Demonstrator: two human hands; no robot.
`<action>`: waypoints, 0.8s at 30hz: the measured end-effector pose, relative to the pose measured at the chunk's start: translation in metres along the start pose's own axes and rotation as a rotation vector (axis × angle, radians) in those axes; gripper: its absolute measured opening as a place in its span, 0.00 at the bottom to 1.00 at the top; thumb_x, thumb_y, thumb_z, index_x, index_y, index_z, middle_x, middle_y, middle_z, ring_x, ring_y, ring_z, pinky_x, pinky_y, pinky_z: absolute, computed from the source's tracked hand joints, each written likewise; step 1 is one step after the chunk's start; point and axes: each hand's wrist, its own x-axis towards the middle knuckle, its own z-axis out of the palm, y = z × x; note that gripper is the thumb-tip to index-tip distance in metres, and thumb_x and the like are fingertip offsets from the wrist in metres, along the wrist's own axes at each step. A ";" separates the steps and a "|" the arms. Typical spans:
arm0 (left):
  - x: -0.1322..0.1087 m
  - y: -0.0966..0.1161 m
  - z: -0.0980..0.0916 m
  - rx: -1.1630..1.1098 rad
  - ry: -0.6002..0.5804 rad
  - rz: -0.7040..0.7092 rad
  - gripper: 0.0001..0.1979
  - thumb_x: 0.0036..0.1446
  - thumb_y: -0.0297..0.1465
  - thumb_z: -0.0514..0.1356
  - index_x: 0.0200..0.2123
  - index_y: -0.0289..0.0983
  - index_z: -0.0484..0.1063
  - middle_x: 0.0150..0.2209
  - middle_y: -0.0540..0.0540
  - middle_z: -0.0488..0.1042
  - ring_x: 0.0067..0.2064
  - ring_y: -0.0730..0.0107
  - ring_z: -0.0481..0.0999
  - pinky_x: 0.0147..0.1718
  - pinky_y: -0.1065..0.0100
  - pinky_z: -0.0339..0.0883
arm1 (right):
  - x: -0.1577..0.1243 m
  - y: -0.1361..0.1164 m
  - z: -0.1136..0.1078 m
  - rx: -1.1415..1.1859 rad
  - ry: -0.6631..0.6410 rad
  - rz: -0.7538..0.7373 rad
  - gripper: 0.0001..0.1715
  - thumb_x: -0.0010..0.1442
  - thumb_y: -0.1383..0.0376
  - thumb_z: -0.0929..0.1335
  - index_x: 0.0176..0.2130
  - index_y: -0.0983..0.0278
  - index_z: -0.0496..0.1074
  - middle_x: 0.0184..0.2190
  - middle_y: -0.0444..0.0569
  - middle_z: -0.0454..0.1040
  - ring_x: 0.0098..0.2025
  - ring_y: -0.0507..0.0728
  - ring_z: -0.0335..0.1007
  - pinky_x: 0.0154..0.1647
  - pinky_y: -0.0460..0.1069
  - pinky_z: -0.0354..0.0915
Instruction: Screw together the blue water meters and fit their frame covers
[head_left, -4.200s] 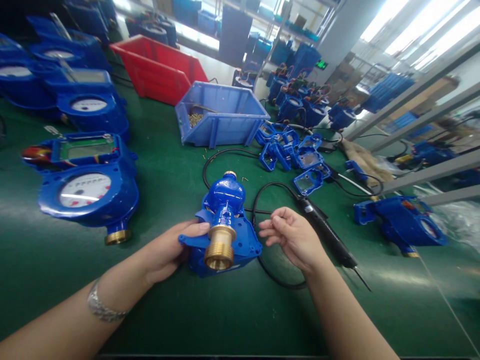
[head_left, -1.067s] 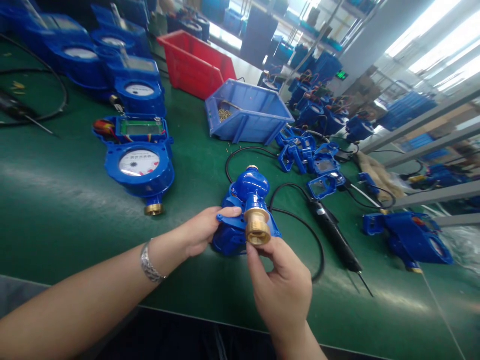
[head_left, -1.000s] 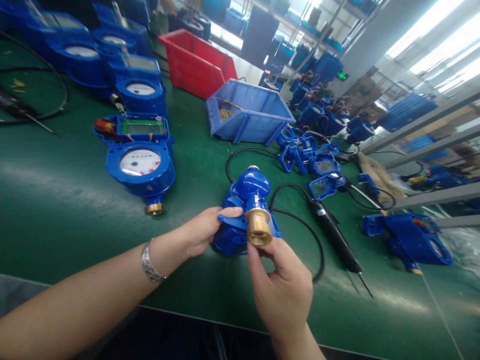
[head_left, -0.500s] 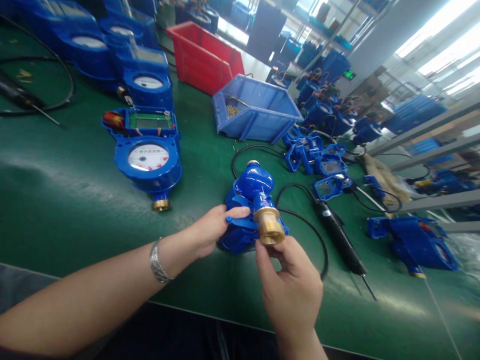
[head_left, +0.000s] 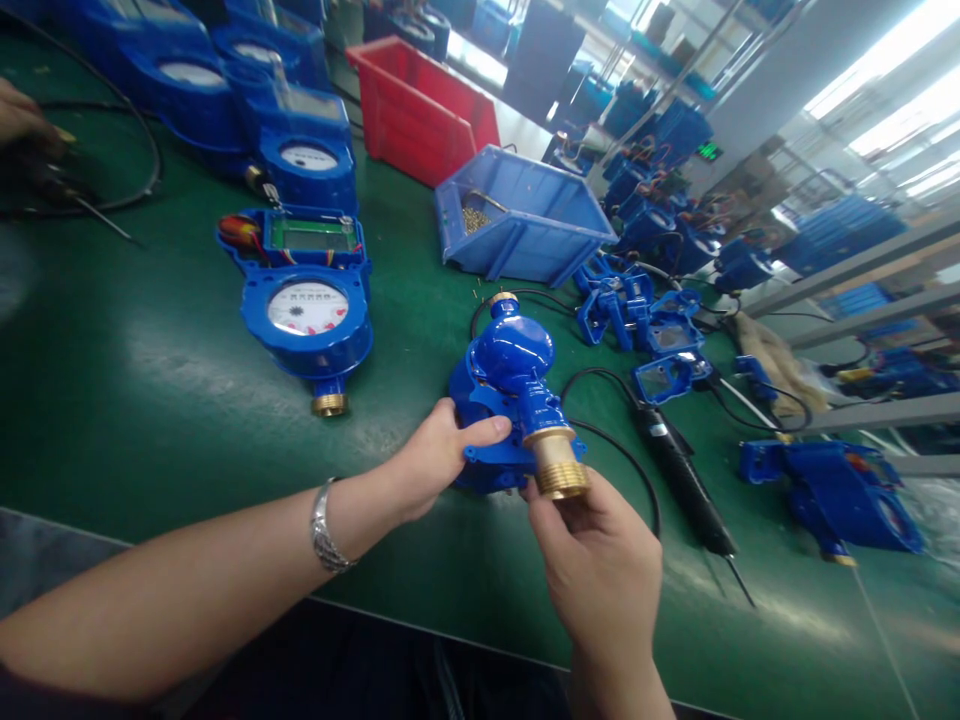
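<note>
A blue water meter (head_left: 516,350) with threaded brass ends is held over the green bench, its rounded underside facing me. My left hand (head_left: 431,455) grips its left side, thumb lying on the blue casing and the other fingers hidden beneath. Closed around its near edge, my right hand (head_left: 600,560) has thumb and fingers just below the brass threaded end (head_left: 562,478); the fingertips are partly hidden. Left of it, another water meter (head_left: 307,305) lies face up, with its dial, green circuit board and coloured wires exposed.
A blue bin (head_left: 525,215) with small brass screws stands beside a red bin (head_left: 424,110). At right lie a black electric screwdriver (head_left: 686,480), blue frames (head_left: 664,375) and another meter (head_left: 847,495). Several meters stand back left. Another person's hand (head_left: 26,125) is at far left.
The held meter has tipped slightly, its brass end turning and shifting right with my hands. Another person's hand has appeared on the screwdriver at far left. The view has shifted a little.
</note>
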 end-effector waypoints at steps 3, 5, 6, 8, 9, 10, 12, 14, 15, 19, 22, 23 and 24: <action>-0.001 -0.001 -0.001 -0.005 -0.018 0.000 0.28 0.40 0.37 0.68 0.44 0.31 0.67 0.44 0.39 0.74 0.43 0.59 0.74 0.44 0.59 0.66 | 0.002 0.002 -0.001 -0.029 -0.037 -0.002 0.03 0.53 0.70 0.67 0.28 0.64 0.72 0.22 0.42 0.72 0.23 0.52 0.69 0.26 0.45 0.65; 0.000 -0.001 -0.001 -0.013 -0.023 0.001 0.28 0.40 0.37 0.68 0.44 0.31 0.67 0.44 0.39 0.74 0.44 0.58 0.74 0.46 0.58 0.65 | 0.001 0.004 0.000 -0.022 -0.030 -0.008 0.03 0.53 0.70 0.67 0.28 0.63 0.72 0.23 0.43 0.73 0.24 0.52 0.69 0.27 0.45 0.65; 0.000 -0.001 -0.001 -0.015 -0.023 0.000 0.27 0.40 0.37 0.68 0.44 0.32 0.67 0.45 0.39 0.74 0.44 0.57 0.74 0.46 0.58 0.65 | 0.001 0.005 0.000 -0.013 -0.026 -0.011 0.03 0.53 0.70 0.67 0.29 0.63 0.72 0.24 0.43 0.73 0.25 0.53 0.70 0.28 0.45 0.65; 0.000 -0.001 -0.001 -0.016 -0.017 0.001 0.27 0.40 0.37 0.68 0.44 0.32 0.67 0.44 0.39 0.75 0.45 0.56 0.74 0.45 0.58 0.65 | 0.001 0.006 0.002 0.008 -0.022 -0.026 0.03 0.53 0.70 0.67 0.29 0.63 0.72 0.26 0.44 0.74 0.27 0.53 0.71 0.29 0.46 0.65; 0.001 -0.001 -0.001 -0.018 -0.011 0.002 0.27 0.40 0.37 0.68 0.44 0.32 0.67 0.44 0.39 0.75 0.45 0.56 0.74 0.45 0.58 0.65 | 0.001 0.005 0.002 0.009 -0.023 -0.035 0.03 0.53 0.70 0.67 0.29 0.63 0.72 0.26 0.44 0.74 0.27 0.53 0.71 0.29 0.45 0.65; 0.000 -0.001 0.000 -0.020 -0.006 0.003 0.27 0.40 0.36 0.68 0.44 0.32 0.67 0.44 0.39 0.75 0.45 0.56 0.74 0.44 0.59 0.66 | 0.001 0.003 0.002 0.001 -0.029 -0.053 0.03 0.54 0.71 0.67 0.29 0.64 0.71 0.26 0.44 0.74 0.27 0.52 0.71 0.29 0.45 0.65; 0.000 -0.001 0.001 -0.029 -0.012 0.004 0.28 0.39 0.36 0.69 0.44 0.32 0.67 0.43 0.39 0.76 0.44 0.56 0.74 0.43 0.59 0.66 | 0.002 -0.001 -0.001 -0.026 -0.050 -0.108 0.04 0.54 0.71 0.67 0.29 0.64 0.71 0.25 0.43 0.73 0.26 0.52 0.70 0.28 0.44 0.65; -0.001 0.001 0.002 -0.038 -0.038 0.005 0.29 0.39 0.37 0.69 0.44 0.31 0.67 0.42 0.40 0.76 0.43 0.56 0.75 0.43 0.60 0.66 | 0.004 -0.002 -0.009 -0.043 -0.122 -0.159 0.05 0.55 0.71 0.66 0.28 0.64 0.72 0.24 0.43 0.73 0.26 0.51 0.69 0.28 0.44 0.64; -0.001 0.002 0.002 -0.038 -0.052 0.004 0.29 0.38 0.37 0.69 0.44 0.31 0.68 0.42 0.40 0.76 0.43 0.57 0.75 0.43 0.60 0.66 | 0.007 0.001 -0.014 -0.042 -0.157 -0.175 0.06 0.55 0.70 0.66 0.28 0.64 0.72 0.24 0.43 0.73 0.26 0.51 0.70 0.28 0.44 0.65; -0.001 0.006 0.000 -0.010 -0.059 -0.027 0.28 0.39 0.36 0.69 0.44 0.31 0.69 0.41 0.40 0.77 0.41 0.59 0.75 0.41 0.62 0.66 | 0.032 0.043 -0.046 -0.288 0.002 0.053 0.11 0.58 0.62 0.65 0.36 0.64 0.75 0.30 0.49 0.76 0.32 0.56 0.73 0.35 0.48 0.68; 0.000 0.009 -0.002 -0.002 -0.099 -0.099 0.25 0.39 0.37 0.69 0.41 0.32 0.71 0.36 0.42 0.79 0.37 0.62 0.76 0.39 0.65 0.67 | 0.061 0.092 -0.070 -0.792 0.102 0.374 0.20 0.59 0.66 0.62 0.50 0.68 0.70 0.41 0.60 0.74 0.44 0.63 0.71 0.45 0.56 0.66; 0.001 0.010 -0.002 0.000 -0.125 -0.136 0.24 0.39 0.37 0.69 0.40 0.32 0.72 0.35 0.42 0.79 0.36 0.63 0.76 0.38 0.65 0.67 | 0.069 0.107 -0.076 -0.860 0.082 0.419 0.24 0.57 0.66 0.63 0.53 0.69 0.68 0.44 0.64 0.71 0.47 0.67 0.69 0.46 0.59 0.65; 0.001 0.010 -0.002 0.006 -0.150 -0.172 0.23 0.39 0.37 0.69 0.39 0.32 0.72 0.34 0.42 0.79 0.35 0.63 0.76 0.38 0.66 0.68 | 0.076 0.121 -0.080 -0.902 0.045 0.451 0.27 0.56 0.68 0.64 0.55 0.70 0.66 0.46 0.68 0.70 0.49 0.70 0.67 0.45 0.62 0.64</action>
